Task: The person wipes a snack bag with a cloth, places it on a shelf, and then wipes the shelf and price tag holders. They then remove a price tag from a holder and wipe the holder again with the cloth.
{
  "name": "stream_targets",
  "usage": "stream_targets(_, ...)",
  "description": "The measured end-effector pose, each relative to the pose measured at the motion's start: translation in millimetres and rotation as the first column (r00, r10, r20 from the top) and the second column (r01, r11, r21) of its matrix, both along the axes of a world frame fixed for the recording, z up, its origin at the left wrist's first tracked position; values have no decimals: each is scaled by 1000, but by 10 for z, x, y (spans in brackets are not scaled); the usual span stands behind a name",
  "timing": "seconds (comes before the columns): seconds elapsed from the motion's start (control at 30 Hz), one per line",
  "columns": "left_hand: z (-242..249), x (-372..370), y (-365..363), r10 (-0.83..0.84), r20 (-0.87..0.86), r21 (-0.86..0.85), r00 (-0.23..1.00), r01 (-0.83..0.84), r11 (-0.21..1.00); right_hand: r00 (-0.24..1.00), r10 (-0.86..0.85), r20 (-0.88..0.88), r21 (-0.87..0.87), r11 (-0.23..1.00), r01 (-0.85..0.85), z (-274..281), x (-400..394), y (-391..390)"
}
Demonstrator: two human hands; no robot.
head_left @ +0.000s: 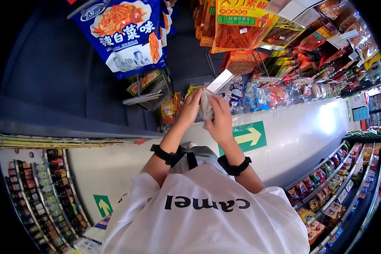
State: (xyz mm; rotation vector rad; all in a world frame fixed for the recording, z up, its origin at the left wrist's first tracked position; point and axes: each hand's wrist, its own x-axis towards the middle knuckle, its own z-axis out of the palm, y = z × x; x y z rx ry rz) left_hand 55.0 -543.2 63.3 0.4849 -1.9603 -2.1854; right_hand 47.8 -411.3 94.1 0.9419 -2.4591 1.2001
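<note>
A crumpled grey cloth is bunched between my two hands in front of the low shelf. My left hand grips its left side, fingers pointing up toward the shelf. From the right, my right hand closes round the other side, with fingers bent over the cloth. Just above the fingertips a white price-label strip slants up to the right, overlapping the cloth's top edge in this view. Small blue-and-white packets lie behind it.
A large blue snack bag hangs at upper left, orange bags at upper centre. Metal hooks with label holders jut out. Shelves of packets curve along the right; a bottle rack stands left. Green arrow sign on the floor.
</note>
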Motion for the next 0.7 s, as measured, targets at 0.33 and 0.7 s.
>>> stream_targets(0.33,349,463,-246,-477,209,40,853,480,876,991,-126,48,-151,980,132,-53,225,-60)
stream_targets(0.7,148,675,-274,-484,97,-117,869,493,862,970,-133,202,-209,962,176,164,481,40)
